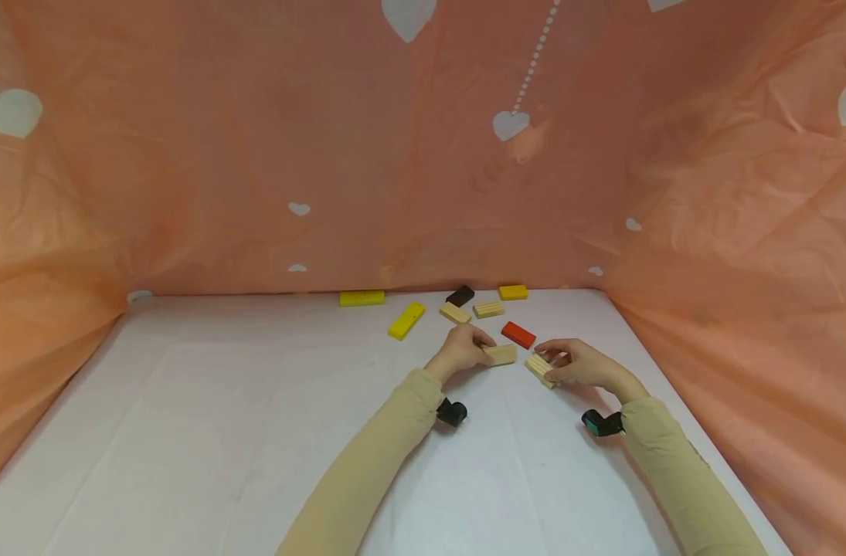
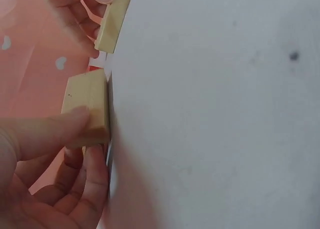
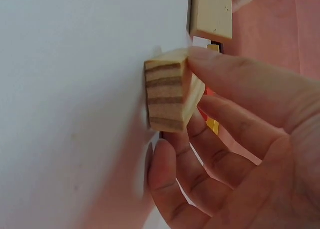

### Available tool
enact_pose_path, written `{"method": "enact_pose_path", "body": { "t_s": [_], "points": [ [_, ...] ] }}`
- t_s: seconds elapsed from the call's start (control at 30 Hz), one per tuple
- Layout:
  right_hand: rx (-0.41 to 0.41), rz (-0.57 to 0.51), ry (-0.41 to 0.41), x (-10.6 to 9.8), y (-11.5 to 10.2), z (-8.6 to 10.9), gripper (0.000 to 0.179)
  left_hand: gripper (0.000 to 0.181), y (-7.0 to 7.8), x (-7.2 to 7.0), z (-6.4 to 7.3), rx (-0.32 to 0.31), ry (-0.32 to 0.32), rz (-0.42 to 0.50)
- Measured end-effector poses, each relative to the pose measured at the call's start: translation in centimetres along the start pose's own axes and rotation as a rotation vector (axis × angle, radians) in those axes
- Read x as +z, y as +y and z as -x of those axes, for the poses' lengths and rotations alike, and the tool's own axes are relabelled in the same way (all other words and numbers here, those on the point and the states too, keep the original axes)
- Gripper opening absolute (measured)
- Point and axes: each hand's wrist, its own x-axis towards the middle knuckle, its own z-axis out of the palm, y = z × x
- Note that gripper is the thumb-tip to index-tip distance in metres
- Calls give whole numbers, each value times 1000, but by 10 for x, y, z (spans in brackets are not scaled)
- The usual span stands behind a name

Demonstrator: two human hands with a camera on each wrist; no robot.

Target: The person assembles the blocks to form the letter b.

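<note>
My left hand (image 1: 462, 349) pinches a plain, light wooden block (image 1: 502, 355). The left wrist view shows the thumb lying along the face of this block (image 2: 87, 106), with the fingers curled behind it. To the right, my right hand (image 1: 584, 363) grips a second wooden block (image 1: 539, 370) with dark grain stripes. In the right wrist view the thumb presses one edge of the striped block (image 3: 165, 96) while the fingers curl at its far side. Both blocks are low over the white table, a small gap apart. Just beyond them lies a red block (image 1: 518, 334).
Farther back lie two wooden blocks, one on the left (image 1: 455, 313) and one on the right (image 1: 488, 310), a dark block (image 1: 460, 296) and an orange-yellow block (image 1: 513, 293). Two yellow blocks, one angled (image 1: 406, 320) and one by the wall (image 1: 361, 299), lie leftward. Pink cloth (image 1: 409, 154) surrounds the table.
</note>
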Motion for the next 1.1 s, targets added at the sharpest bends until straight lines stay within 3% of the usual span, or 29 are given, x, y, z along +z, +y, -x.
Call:
{"method": "enact_pose_path", "body": {
  "t_s": [0.2, 0.37, 0.5, 0.67, 0.9, 1.1],
  "points": [
    [19, 6, 8, -1, -2, 1, 50, 23, -1, -5, 4, -43, -8, 73],
    [11, 11, 3, -1, -1, 0, 49, 27, -5, -14, 11, -120, 0, 279],
    [16, -3, -3, -2, 1, -1, 51, 28, -9, -23, 16, -173, -30, 405],
    [17, 15, -10, -2, 0, -3, 51, 28, -15, -39, 30, -209, -73, 472],
    [29, 39, -12, -3, -3, -2, 50, 29, -25, -58, 47, -212, -133, 630],
    [14, 37, -21, -5, -6, -3, 48, 33, -28, -66, 58, -230, -127, 642]
  ]
}}
